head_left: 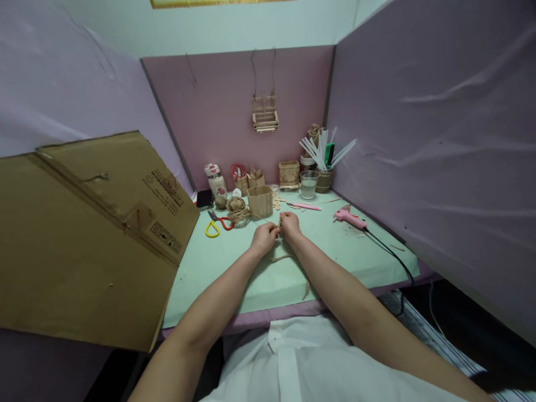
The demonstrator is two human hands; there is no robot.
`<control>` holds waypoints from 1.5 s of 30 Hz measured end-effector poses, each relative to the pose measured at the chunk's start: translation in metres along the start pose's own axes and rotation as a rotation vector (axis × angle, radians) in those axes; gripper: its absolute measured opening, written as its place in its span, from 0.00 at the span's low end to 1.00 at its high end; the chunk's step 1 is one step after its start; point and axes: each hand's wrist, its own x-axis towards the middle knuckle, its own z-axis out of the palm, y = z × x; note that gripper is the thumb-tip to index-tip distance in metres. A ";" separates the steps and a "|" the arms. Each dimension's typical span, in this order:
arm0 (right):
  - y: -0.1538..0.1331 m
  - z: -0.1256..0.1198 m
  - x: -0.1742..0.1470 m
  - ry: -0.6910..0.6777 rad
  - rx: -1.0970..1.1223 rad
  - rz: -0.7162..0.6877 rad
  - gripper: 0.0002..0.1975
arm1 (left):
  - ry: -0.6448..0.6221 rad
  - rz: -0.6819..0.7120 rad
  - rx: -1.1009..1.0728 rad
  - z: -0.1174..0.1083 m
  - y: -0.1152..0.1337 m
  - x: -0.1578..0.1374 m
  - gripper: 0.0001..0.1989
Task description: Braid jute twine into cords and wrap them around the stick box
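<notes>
Two hands (264, 239) (290, 224) on twine (282, 257), cup (309, 176) of liquid (308, 188)

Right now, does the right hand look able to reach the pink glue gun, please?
Probably yes: nothing visible stands between the right hand and the pink glue gun, though that hand looks busy.

The flat, pale green cloth-covered table (234, 279) is dimly lit. Shine is seen on the wrinkly purple sheet (444, 111) right of it, shadow below it. Shapes far from it are stretched.
</notes>
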 end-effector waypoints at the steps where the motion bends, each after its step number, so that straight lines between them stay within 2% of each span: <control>1: 0.000 0.001 0.001 0.024 0.014 0.015 0.10 | 0.003 0.003 -0.002 0.000 0.000 0.000 0.09; 4: -0.002 0.004 -0.001 0.057 0.080 0.048 0.10 | 0.005 0.007 -0.054 -0.001 -0.002 0.001 0.09; 10: -0.015 -0.006 -0.007 -0.084 0.303 -0.014 0.11 | 0.008 -0.108 -0.399 0.000 -0.010 0.003 0.09; 15: -0.029 -0.014 -0.010 -0.167 0.389 0.035 0.15 | 0.075 -0.131 -0.570 0.000 -0.011 0.005 0.13; 21: -0.035 -0.017 -0.009 -0.225 0.483 0.121 0.17 | 0.119 -0.127 -0.590 -0.007 -0.011 0.007 0.12; 25: -0.034 -0.017 -0.013 -0.336 0.372 0.229 0.20 | 0.114 -0.110 -0.578 -0.009 -0.012 0.009 0.08; 29: -0.034 -0.014 -0.019 -0.438 0.229 0.236 0.23 | 0.095 -0.098 -0.526 -0.009 -0.012 0.010 0.07; 34: -0.036 -0.013 -0.021 -0.506 0.270 0.225 0.18 | 0.125 -0.078 -0.500 -0.010 -0.008 0.007 0.08; 37: -0.036 -0.012 -0.025 -0.572 0.353 0.233 0.18 | 0.139 -0.135 -0.678 -0.014 -0.006 0.007 0.10; 41: -0.038 -0.008 -0.036 -0.737 0.379 0.243 0.18 | 0.182 -0.194 -1.034 -0.029 -0.008 0.014 0.11; 45: -0.038 -0.006 -0.051 -0.890 0.283 0.237 0.21 | 0.288 -0.288 -1.325 -0.050 -0.015 0.023 0.03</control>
